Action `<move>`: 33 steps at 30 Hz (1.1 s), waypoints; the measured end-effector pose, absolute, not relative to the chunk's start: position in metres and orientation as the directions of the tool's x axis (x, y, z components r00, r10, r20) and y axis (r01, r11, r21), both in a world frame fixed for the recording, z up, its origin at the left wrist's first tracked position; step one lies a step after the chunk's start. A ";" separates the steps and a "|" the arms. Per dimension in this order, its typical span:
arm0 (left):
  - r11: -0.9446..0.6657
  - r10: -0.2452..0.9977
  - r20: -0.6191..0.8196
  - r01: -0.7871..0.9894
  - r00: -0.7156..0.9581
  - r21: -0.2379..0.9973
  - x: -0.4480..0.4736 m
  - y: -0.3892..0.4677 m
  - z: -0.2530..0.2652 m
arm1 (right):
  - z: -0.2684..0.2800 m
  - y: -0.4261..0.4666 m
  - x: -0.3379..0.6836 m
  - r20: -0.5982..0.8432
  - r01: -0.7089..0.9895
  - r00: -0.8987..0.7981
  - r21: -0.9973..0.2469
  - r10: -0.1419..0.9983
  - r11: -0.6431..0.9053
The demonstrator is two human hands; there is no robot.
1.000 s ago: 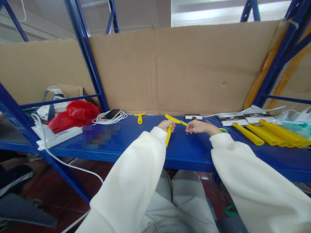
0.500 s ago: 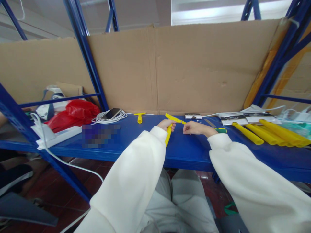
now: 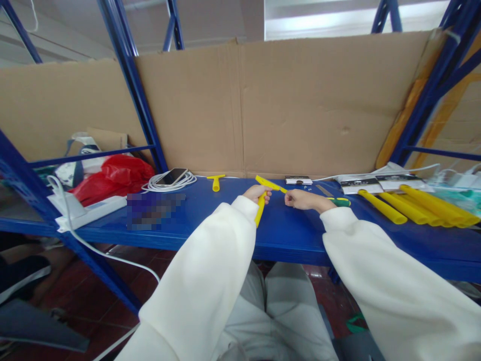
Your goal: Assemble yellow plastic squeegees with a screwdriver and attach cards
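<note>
the left hand [image 3: 256,193] is closed around a yellow t-shaped tool [image 3: 262,200] held just above the blue shelf [image 3: 285,230]; the right hand [image 3: 300,199] pinches its crossbar tip. a red bag [image 3: 114,175], contents hidden, sits far left. the dark packets [image 3: 363,184] on the right carry print too small to read.

Two yellow plastic T-shaped pieces: one [image 3: 215,181] left of the white-cased phone's [image 3: 172,176] right neighbour space, one [image 3: 262,198] in hand; one phone; about four long yellow plastic tubes [image 3: 381,206] far right of it.
</note>
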State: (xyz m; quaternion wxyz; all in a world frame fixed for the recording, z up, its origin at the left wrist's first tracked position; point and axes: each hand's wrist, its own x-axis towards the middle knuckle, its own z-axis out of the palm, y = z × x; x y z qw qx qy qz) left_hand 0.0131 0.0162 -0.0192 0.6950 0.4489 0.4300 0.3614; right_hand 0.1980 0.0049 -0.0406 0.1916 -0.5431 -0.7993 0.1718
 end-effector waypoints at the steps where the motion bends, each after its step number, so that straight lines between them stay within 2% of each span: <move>1: 0.336 0.892 -0.282 -0.101 0.354 0.936 0.013 0.016 -0.019 | -0.042 0.006 0.197 0.134 0.786 -0.317 -0.517 0.939 0.339; 4: 0.326 0.900 -0.295 -0.046 0.322 0.944 0.014 0.013 -0.017 | -0.044 0.011 0.196 0.242 0.707 -0.268 -0.608 0.932 0.362; 7: 0.301 0.902 -0.279 -0.017 0.330 0.953 0.014 0.009 -0.014 | -0.044 0.015 0.196 0.372 0.631 -0.250 -0.637 0.894 0.442; 9: 0.294 0.898 -0.281 0.014 0.338 0.956 0.015 0.006 -0.012 | -0.042 0.015 0.195 0.395 0.585 -0.235 -0.672 0.888 0.454; 15: 0.259 0.864 -0.290 0.132 0.412 0.957 0.015 -0.001 -0.010 | -0.035 0.009 0.192 0.365 0.512 -0.236 -0.741 0.901 0.435; 20: 0.233 0.858 -0.280 0.160 0.431 0.959 0.015 -0.001 -0.012 | -0.034 0.006 0.191 0.308 0.477 -0.181 -0.803 0.934 0.358; 28: 0.221 0.844 -0.282 0.183 0.456 0.958 0.016 -0.002 -0.013 | -0.036 0.003 0.189 0.298 0.278 -0.080 -0.910 0.951 0.308; 33: 0.218 0.840 -0.287 0.199 0.460 0.955 0.016 -0.004 -0.011 | -0.031 -0.005 0.187 0.168 0.120 -0.097 -0.977 0.981 0.179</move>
